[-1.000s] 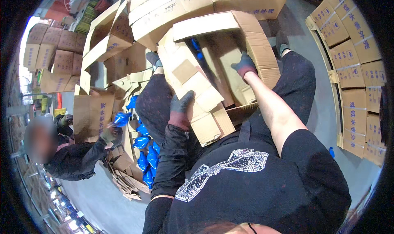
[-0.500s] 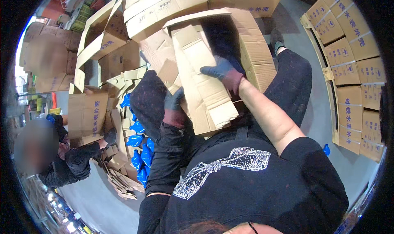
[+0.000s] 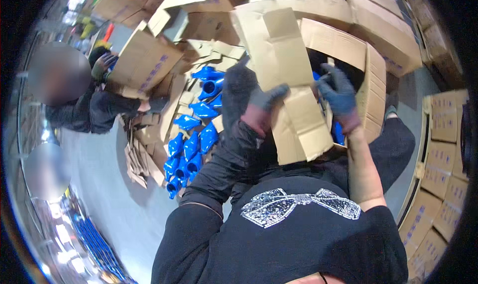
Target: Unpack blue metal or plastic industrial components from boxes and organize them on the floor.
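A long, creased cardboard piece stretches across my lap and leans over the near-left side of an open cardboard box. My left hand, in a dark glove with a maroon cuff, grips its left edge, thumb on top and fingers hidden beneath. Just off the right edge, over the box opening, is my gloved right hand. Its fingers are bent but apart, with nothing visible in them. Blue shiny parts show inside the box below this hand, partly hidden by the cardboard.
Several blue hollow castings lie on cardboard to my left. Torn cardboard strips are on the floor beyond. A co-worker's hand is at another box. Closed cartons stand ahead; strapped cartons stack on a pallet at right.
My right hand has come off the cardboard and moved right over the box. My left hand has shifted up along the cardboard's edge. The whole view has turned toward the left.
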`<action>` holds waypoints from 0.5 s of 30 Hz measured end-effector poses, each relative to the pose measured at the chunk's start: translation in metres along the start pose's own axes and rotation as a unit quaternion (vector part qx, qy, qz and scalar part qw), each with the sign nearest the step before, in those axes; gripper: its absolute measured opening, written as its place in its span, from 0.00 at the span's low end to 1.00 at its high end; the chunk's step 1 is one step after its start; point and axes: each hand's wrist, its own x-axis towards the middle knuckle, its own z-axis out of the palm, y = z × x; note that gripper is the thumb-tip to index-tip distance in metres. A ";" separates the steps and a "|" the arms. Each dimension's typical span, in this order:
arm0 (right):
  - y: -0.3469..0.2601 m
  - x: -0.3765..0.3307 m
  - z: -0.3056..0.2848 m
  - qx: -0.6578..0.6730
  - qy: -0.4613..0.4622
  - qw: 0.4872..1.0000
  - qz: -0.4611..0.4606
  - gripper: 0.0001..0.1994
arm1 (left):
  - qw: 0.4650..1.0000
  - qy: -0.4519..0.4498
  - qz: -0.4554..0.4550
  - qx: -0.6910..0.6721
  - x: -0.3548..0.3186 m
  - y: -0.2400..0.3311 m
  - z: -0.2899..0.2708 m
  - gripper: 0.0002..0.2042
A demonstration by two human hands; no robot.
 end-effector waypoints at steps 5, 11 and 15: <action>0.047 0.031 -0.025 0.154 0.047 0.987 0.013 0.16 | 0.997 0.035 0.025 -0.069 0.071 0.071 -0.073 0.18; 0.071 0.018 0.004 0.159 -0.012 0.983 0.093 0.15 | 0.923 0.232 -0.023 -0.306 0.143 0.115 -0.168 0.28; 0.084 0.021 0.011 0.138 -0.059 0.979 0.136 0.16 | 0.923 0.205 -0.001 -0.326 0.144 0.086 -0.185 0.27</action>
